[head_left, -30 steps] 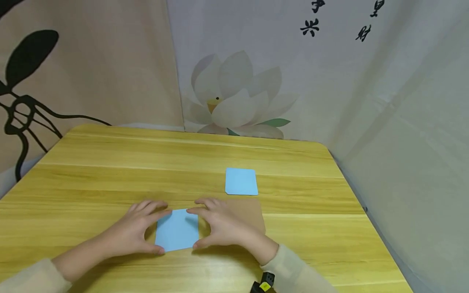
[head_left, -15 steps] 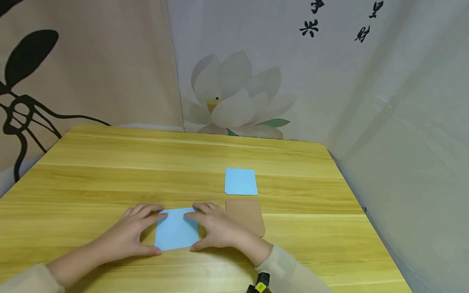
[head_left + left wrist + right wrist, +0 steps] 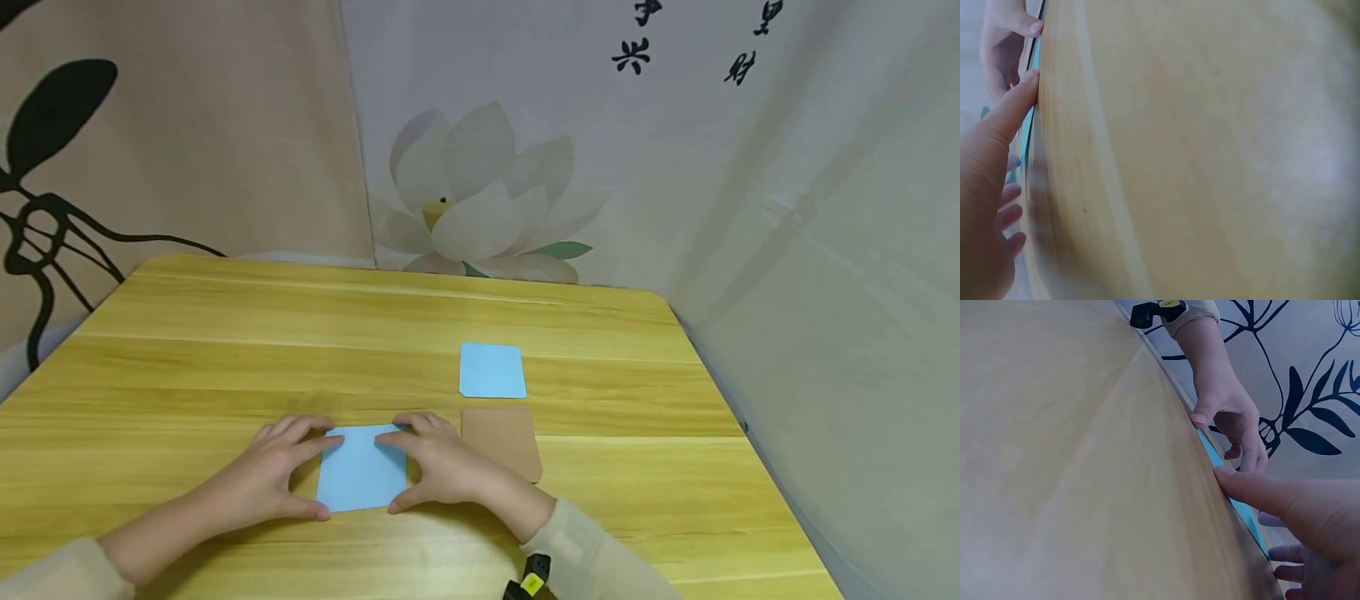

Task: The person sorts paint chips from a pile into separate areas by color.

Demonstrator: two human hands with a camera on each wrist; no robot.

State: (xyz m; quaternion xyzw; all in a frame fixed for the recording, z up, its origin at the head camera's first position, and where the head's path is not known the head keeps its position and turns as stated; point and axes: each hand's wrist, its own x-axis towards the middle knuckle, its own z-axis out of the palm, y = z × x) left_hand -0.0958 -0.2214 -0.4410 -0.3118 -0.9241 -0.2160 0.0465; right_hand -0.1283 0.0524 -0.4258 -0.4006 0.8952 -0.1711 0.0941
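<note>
A light-blue square sheet (image 3: 363, 471) lies near the front middle of the table. My left hand (image 3: 281, 475) grips its left side, thumb at the near corner and fingers over the far edge. On the opposite side, my right hand (image 3: 438, 467) holds it the same way, its index fingertip on the top face. From the left wrist the blue sheet (image 3: 1026, 137) shows only as a thin strip beside the thumb. The right wrist view likewise gives the blue sheet (image 3: 1245, 517) edge-on, with both thumbs along its near edge.
A brown square card (image 3: 501, 437) with rounded corners lies just right of my right hand. Beyond it sits a smaller blue square card (image 3: 492, 371). Printed cloth (image 3: 480, 183) hangs behind the wooden table (image 3: 300, 308). A black-and-yellow device (image 3: 531, 579) is by the right sleeve.
Over the second, both hands shift slightly left along the blue sheet, which barely moves. More of the brown card shows beside my right hand. The last half second brings almost no movement.
</note>
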